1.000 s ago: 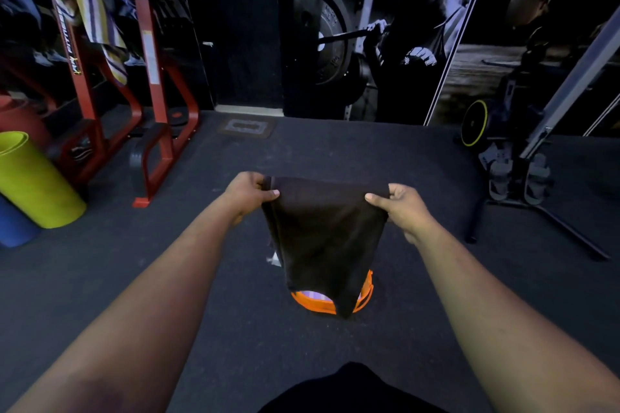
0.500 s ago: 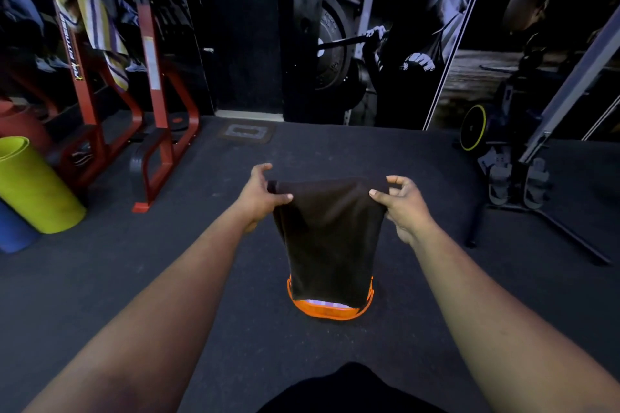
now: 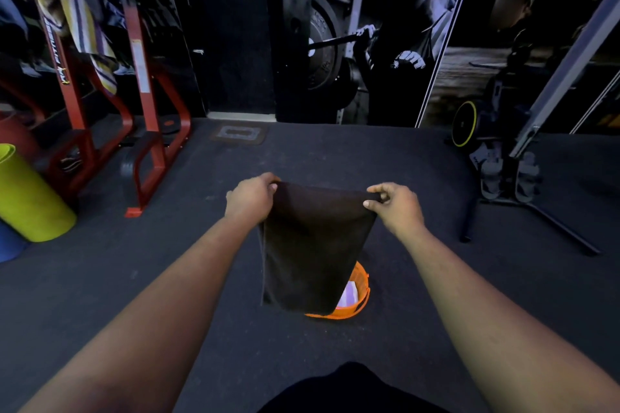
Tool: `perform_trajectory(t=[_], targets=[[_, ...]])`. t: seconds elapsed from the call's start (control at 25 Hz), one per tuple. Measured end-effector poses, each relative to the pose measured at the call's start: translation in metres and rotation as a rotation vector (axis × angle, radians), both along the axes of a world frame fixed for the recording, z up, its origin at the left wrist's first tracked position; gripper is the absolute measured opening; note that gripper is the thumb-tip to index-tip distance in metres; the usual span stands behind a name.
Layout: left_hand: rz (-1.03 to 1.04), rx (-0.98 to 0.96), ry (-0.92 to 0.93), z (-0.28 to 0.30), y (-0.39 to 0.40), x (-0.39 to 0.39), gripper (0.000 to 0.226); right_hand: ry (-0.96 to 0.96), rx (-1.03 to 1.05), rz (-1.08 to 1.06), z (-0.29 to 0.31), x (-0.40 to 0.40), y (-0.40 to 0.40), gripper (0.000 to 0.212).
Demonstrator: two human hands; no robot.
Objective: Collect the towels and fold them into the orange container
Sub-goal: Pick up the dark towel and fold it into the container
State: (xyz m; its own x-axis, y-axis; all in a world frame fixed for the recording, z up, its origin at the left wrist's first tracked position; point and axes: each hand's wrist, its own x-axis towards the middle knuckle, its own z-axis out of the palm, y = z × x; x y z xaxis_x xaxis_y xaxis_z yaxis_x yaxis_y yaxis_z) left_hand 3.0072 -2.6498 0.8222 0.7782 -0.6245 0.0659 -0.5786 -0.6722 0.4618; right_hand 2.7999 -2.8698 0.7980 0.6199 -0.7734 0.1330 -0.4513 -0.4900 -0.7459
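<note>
A dark folded towel hangs in the air in front of me. My left hand grips its top left corner and my right hand pinches its top right corner. Below and behind the towel stands the orange container on the floor, mostly hidden by the cloth. Something pale, a light fabric, shows inside it. A striped towel hangs over the red rack at the upper left.
A red steel rack stands at the left, with a yellow-green roller and a blue one beside it. An exercise machine with a black stand is at the right. Dark rubber floor surrounds the container.
The towel has been regripped and raised a little. It now hangs more to the left, uncovering the right side of the orange container.
</note>
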Motion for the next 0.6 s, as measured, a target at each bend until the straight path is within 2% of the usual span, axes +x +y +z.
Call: perform_trajectory(t=[0.08,0.16,0.24,0.4,0.48,0.56,0.6], targets=[[-0.077,-0.197,0.278,-0.007,0.004,0.007,0.031,0.045,-0.046,-0.004,0.001,-0.004,-0.001,0.023],[-0.130,-0.244,0.463,-0.010,0.012,0.010,0.047,0.058,-0.087,-0.003,0.003,-0.007,-0.002,0.017],[-0.164,-0.113,0.366,-0.013,0.015,0.012,0.060,0.072,-0.102,-0.001,0.005,-0.010,-0.001,0.013],[-0.168,0.043,-0.011,-0.012,0.012,0.011,0.028,0.083,-0.085,0.011,0.005,-0.012,-0.001,0.009],[-0.133,0.164,-0.133,-0.006,0.011,0.007,0.021,0.089,-0.101,0.014,0.005,-0.013,-0.002,0.008],[-0.099,0.127,-0.132,-0.004,0.011,0.005,0.020,0.055,-0.098,0.022,0.004,-0.014,-0.004,0.009],[-0.090,0.000,-0.037,-0.002,0.012,0.005,0.016,-0.014,-0.044,0.040,0.005,-0.014,-0.005,0.009]])
